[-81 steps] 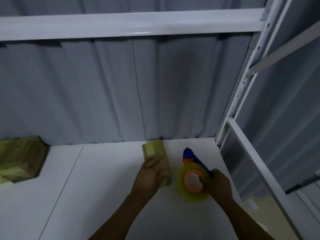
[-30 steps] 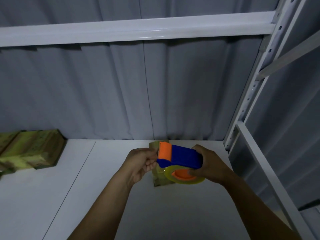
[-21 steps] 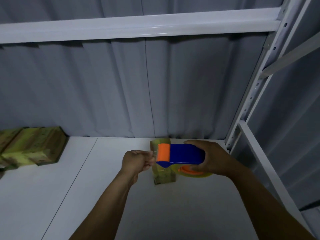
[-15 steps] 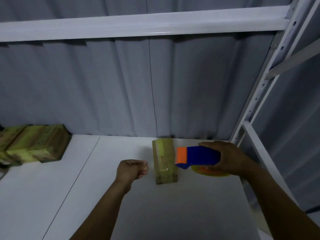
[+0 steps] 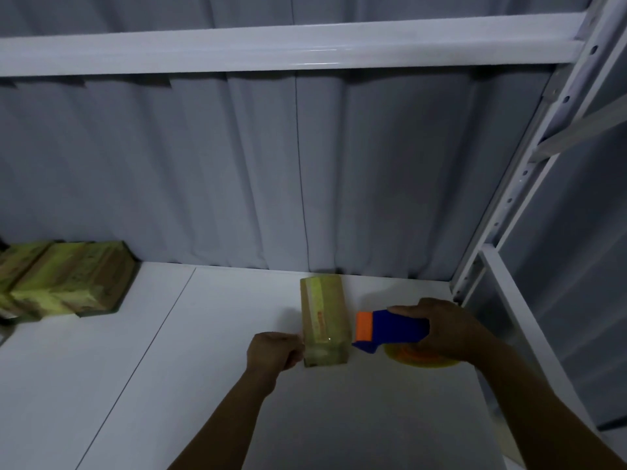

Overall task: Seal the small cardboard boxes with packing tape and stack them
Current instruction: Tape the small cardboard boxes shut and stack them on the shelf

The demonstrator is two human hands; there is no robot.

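Observation:
A small cardboard box (image 5: 324, 310) lies lengthwise on the white shelf (image 5: 203, 385), with a glossy sheen over its near end. My right hand (image 5: 441, 329) grips a blue tape dispenser (image 5: 395, 330) with an orange front and a yellow tape roll (image 5: 419, 360) beneath it. The dispenser's mouth sits just right of the box's near end. My left hand (image 5: 274, 349) is curled at the box's near left corner, its fingertips pinched together as if on the end of clear tape. The tape itself is barely visible.
Several cardboard boxes (image 5: 68, 279) are stacked at the far left of the shelf. A grey curtain (image 5: 271, 171) hangs behind. A white perforated upright (image 5: 515, 184) and rail (image 5: 529, 320) bound the right side, and a white beam (image 5: 271, 49) crosses overhead.
My left hand pinched at the dispenser's mouth, drew away leftward, and now sits down against the box's left near corner. The dispenser moved from over the box to its right side.

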